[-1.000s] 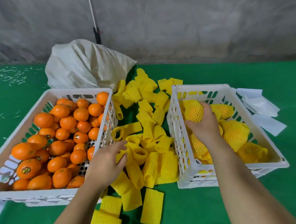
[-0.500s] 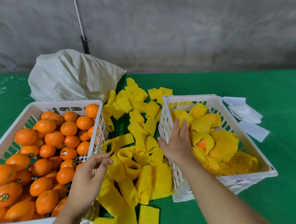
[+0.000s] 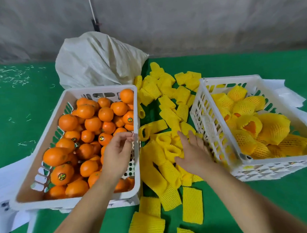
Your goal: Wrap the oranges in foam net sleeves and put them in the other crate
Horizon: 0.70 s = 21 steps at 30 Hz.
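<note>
Where sleeves [image 3: 169, 150] lie, right hand [image 3: 190, 153].

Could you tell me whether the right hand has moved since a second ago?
Yes. The right hand has left the right crate and now lies over the loose foam sleeves between the crates.

Left crate [image 3: 99, 88] packed with bare oranges [image 3: 92, 136], right crate [image 3: 219, 131] loaded with sleeved oranges [image 3: 264, 128], loose foam net sleeves [image 3: 161, 166] strewn between them, sack [image 3: 98, 64] slumped behind left crate, paper sheets [image 3: 286, 94] tucked behind right crate.
</note>
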Tool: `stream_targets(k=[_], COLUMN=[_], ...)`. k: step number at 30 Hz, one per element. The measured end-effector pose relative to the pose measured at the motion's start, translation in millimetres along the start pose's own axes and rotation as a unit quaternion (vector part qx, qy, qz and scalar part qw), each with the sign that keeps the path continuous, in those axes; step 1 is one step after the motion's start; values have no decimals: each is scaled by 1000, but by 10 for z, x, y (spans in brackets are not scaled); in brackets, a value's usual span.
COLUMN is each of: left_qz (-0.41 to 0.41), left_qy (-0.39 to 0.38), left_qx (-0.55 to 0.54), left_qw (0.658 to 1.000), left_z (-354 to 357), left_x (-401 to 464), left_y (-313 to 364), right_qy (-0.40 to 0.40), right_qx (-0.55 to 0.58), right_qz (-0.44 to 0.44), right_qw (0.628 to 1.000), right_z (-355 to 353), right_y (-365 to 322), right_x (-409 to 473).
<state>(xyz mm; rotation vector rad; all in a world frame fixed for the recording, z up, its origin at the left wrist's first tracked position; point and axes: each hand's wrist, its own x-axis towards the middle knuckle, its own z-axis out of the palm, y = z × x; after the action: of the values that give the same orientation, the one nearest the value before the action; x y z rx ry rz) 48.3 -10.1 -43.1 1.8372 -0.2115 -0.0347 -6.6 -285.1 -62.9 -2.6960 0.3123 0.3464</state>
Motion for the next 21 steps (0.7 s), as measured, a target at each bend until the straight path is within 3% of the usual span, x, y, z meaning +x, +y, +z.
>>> stream_targets(k=[2,3,4,6,8,9,15,21], left_qz=[-33,-54,-76,-114,-154,-179,-191,-202], left_qy=[-20,-68,-134,-254,-334,-356,-413,-444], left_qx=[135,209,297,467,553,560,566,570], left_qw=[990,974,942,839,747,726,688,661], left_z=[-97,-122,-147,-182,-188,-170,-1,-42], left_x=[90,139,179,200,135,86,23,-56], left_y=[-133,-195,-245,-266,-229,-216,-113,-174], right_qy=[-19,-15,-10,2,-1,-7,-61,26], right_qx=[39,43,43,26,6,-3,-18,188], right_qz=[15,20,23,42,65,71,96,50], right_qw=[999,999,999,999,998,997,993,980], right_z=[217,281,327,395,446,472,578,378], right_y=[-209,-296,-370,-443,-430,-409,-321,-521], right_x=[-29,-11,21,125,240,279,300,76])
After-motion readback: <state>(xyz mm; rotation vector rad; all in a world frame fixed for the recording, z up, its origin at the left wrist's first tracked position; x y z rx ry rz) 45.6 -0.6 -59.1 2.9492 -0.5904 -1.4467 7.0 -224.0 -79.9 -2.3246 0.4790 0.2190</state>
